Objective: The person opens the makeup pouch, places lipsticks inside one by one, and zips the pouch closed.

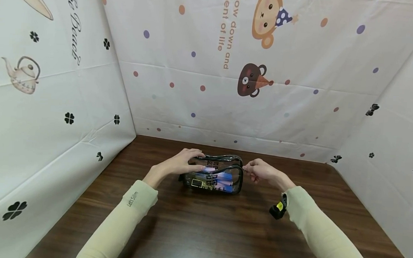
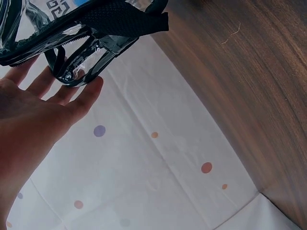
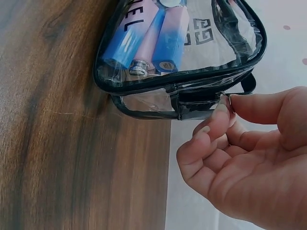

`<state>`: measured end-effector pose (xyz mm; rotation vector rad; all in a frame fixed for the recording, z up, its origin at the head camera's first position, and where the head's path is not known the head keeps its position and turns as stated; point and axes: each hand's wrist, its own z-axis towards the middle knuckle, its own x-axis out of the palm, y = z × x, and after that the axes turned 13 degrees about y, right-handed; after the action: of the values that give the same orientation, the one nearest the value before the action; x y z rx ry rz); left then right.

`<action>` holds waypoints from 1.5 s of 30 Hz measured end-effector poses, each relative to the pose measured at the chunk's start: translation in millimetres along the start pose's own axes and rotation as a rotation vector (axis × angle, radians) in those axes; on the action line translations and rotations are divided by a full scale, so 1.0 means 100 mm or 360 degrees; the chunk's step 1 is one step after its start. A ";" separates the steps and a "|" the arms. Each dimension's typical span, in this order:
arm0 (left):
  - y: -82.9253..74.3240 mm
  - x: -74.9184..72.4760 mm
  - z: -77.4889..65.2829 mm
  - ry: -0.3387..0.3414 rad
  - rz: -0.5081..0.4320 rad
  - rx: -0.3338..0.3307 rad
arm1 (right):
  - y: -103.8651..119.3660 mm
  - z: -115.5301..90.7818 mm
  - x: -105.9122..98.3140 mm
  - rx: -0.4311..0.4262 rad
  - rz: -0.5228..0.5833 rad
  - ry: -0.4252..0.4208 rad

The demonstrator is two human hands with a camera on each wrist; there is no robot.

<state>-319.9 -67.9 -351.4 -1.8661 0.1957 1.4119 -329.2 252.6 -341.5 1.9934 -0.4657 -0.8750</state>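
Note:
A clear toiletry bag (image 1: 236,185) with black piping stands on the table, its top zipped side gaping. Through its wall show several pink-and-blue tubes (image 3: 170,36) and a dark item with a gold-coloured frame (image 1: 197,183). My left hand (image 1: 181,163) holds the bag's top edge at the left end, thumb and fingers on different edges; in the left wrist view the fingertips are partly behind the bag. At the right end, my right hand (image 1: 262,171) pinches the zipper pull (image 3: 227,96) between thumb and index finger, other fingers curled.
The brown wooden table (image 1: 201,234) extends around the bag. White printed cloth walls stand at the back (image 1: 180,100), left (image 1: 52,136) and right (image 1: 392,185). A black strap with a yellow-marked device (image 1: 278,207) is on the right wrist.

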 end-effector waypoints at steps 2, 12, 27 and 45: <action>0.00 0.00 0.01 -0.0003 0.0010 0.0000 | 0.01 0.00 -0.01 -0.0006 -0.0009 -0.0014; -0.02 0.01 0.02 0.0007 0.0040 -0.0016 | 0.04 -0.03 -0.03 -0.0052 -0.0025 -0.0037; -0.07 -0.01 0.06 0.0022 0.0072 -0.0038 | 0.08 -0.08 -0.07 -0.0092 0.0019 -0.0063; -0.16 0.00 0.10 0.0014 0.0246 0.0014 | 0.05 -0.08 -0.04 -0.0067 -0.0105 -0.0096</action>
<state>-318.8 -49.8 -344.6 -1.8835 0.3567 1.5041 -325.3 256.8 -332.7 1.9578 -0.4141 -0.9803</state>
